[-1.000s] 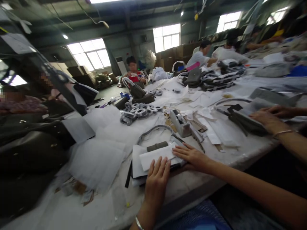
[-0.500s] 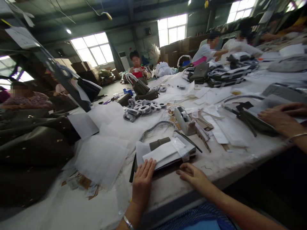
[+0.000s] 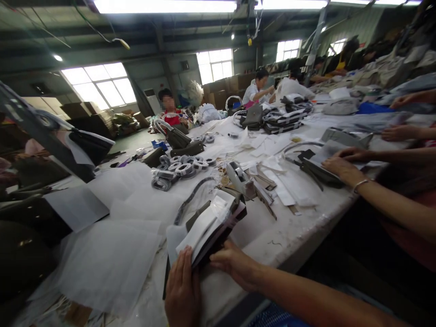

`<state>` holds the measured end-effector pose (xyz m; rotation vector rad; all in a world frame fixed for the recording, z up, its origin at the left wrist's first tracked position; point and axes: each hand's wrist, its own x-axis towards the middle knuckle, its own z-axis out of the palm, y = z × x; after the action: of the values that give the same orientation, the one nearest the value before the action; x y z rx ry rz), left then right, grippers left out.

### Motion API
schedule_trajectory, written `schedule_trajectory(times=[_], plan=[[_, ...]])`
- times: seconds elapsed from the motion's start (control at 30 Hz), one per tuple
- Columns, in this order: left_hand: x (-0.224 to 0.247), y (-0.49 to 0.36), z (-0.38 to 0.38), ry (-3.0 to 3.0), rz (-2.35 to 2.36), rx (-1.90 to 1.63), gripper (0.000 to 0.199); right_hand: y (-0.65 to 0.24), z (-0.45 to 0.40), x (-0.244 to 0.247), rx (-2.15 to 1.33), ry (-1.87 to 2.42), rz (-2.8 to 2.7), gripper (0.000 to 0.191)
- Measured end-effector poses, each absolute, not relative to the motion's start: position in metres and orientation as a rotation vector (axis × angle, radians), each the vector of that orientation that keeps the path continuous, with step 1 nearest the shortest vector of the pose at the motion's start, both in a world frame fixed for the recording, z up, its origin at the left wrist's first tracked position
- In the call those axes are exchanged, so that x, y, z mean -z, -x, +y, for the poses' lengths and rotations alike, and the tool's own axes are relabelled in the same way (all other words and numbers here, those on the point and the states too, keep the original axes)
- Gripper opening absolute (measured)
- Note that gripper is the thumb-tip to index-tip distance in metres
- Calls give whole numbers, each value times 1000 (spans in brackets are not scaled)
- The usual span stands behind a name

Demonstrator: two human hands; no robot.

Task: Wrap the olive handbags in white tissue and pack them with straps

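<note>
A dark olive handbag [image 3: 198, 217], partly covered by white paper [image 3: 200, 227] and clear tape, is tilted at the table's front edge, its right end raised. Its wrapped handle [image 3: 190, 195] arches away behind it. My left hand [image 3: 182, 281] lies over the bag's lower left end, fingers on the white paper and thumb side hidden. At the bag's near underside, my right hand [image 3: 235, 263] pinches the dark lower edge, fingertips partly hidden. A grey tape dispenser [image 3: 240, 179] stands just behind the bag.
Thin white sheets [image 3: 109, 263] spread to the left. Grey tape rolls [image 3: 184, 169] lie behind the bag. Dark bags [image 3: 23, 240] are piled at far left. To the right, a co-worker's hands [image 3: 344, 168] rest on another bag [image 3: 320, 170].
The handbag has gone from lying flat to tilted, its right end lifted. My right hand has closed on its near edge. The view has swung to the right.
</note>
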<state>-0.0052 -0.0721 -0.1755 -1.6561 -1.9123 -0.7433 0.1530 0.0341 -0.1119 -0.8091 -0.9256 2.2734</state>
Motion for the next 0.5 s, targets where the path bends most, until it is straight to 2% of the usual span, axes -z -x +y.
schedule_trajectory(times=[0.17, 0.23, 0.3, 0.4, 0.5], plan=[[178, 3, -66, 1613, -1933, 665, 77, -147, 37, 109, -2292, 691, -979, 53], [179, 7, -65, 1597, -1905, 650, 74, -157, 48, 113, -2257, 653, -1238, 57], [181, 10, -64, 1586, -1888, 655, 70, -182, 69, 115, -2069, 628, -1672, 49], [182, 10, -64, 1551, -1911, 683, 68, -244, 118, 116, -1313, 722, -2220, 27], [181, 6, -64, 1551, -1936, 766, 69, -314, 179, 119, -374, 1080, -2389, 29]])
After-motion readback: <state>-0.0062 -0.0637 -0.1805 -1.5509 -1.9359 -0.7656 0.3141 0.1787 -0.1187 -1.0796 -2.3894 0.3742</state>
